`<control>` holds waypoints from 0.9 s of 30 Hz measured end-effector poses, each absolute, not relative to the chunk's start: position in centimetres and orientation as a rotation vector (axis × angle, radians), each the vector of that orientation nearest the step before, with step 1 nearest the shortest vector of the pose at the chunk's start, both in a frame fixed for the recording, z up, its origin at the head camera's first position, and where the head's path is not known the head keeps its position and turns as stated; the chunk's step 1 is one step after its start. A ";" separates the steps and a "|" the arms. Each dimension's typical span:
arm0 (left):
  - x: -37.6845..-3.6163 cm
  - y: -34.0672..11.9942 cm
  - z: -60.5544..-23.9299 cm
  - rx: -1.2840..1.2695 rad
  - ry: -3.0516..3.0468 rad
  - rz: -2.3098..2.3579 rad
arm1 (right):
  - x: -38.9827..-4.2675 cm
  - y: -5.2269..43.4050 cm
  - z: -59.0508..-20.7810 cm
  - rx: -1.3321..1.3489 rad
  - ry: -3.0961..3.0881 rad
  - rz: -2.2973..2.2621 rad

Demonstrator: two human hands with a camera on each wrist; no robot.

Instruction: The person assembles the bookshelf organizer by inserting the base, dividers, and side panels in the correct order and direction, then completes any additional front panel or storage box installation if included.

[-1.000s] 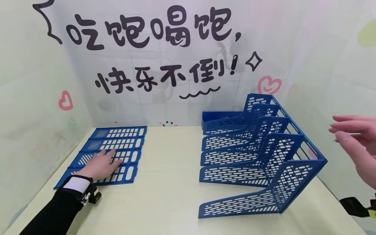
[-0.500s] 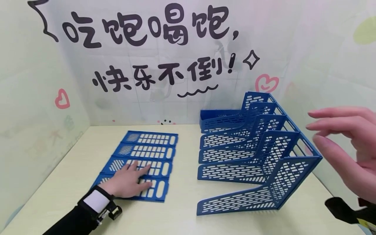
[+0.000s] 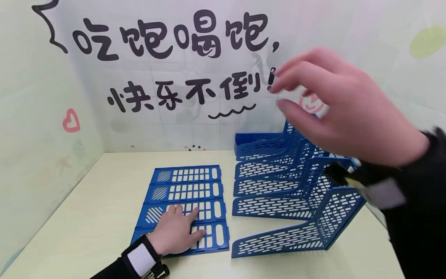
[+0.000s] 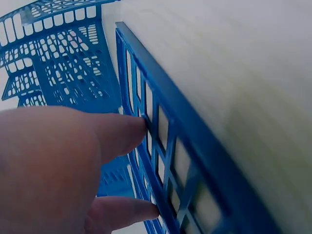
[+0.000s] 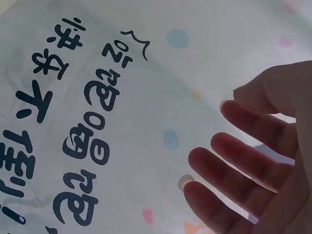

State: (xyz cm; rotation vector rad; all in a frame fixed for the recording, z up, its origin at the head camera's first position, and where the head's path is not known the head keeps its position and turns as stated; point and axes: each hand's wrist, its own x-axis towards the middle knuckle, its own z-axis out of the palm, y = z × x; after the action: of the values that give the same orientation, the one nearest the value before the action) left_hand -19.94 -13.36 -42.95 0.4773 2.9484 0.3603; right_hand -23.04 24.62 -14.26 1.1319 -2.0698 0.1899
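So your left hand (image 3: 174, 232) is lying on the blue slotted panel (image 3: 184, 183), fingers and thumb spread fairly wide over the grid rather than wrapped round anything. Your left wrist view backs that up, with two fingertips (image 4: 134, 134) right against the grid bars near the panel's edge. The panel itself is flat on the pale tabletop (image 3: 87, 201), around the middle and toward the near side, its four joined sections stacked near to far, with the long rounded slots at the right end. Just to its right you've got the blue file rack (image 3: 306, 193) standing upright, perforated dividers with their low ends pointing left toward the panel. The front of the nearest divider sits just beside the panel's near right corner, with a narrow strip of table between them. Your right hand (image 3: 348, 108) is up in the air, a bit blurry, covering part of the rack's far right side from your head view. Its fingers are loosely bent, with a medium gap to the thumb. Behind everything is the wall sheet (image 3: 195, 124) with big black Chinese lettering.
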 end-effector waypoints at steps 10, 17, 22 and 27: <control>-23.6 -13.2 -40.4 0.513 2.902 0.392 | -28.1 11.0 -9.9 0.888 -2.834 0.246; -28.9 -15.1 -40.4 0.352 2.816 0.442 | -37.9 12.0 -18.7 0.597 -3.138 0.239; -30.2 -15.7 -42.7 0.363 2.738 0.438 | -41.9 15.6 -27.5 0.400 -3.316 0.207; -30.7 -15.6 -43.0 0.417 2.732 0.354 | -42.7 17.8 -30.6 0.298 -3.429 0.218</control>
State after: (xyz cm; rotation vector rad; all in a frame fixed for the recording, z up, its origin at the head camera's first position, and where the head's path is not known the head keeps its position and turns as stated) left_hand -30.66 -15.57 -42.99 0.4172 2.7323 0.3542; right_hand -42.68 17.78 -30.63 0.2984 -3.4290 0.2182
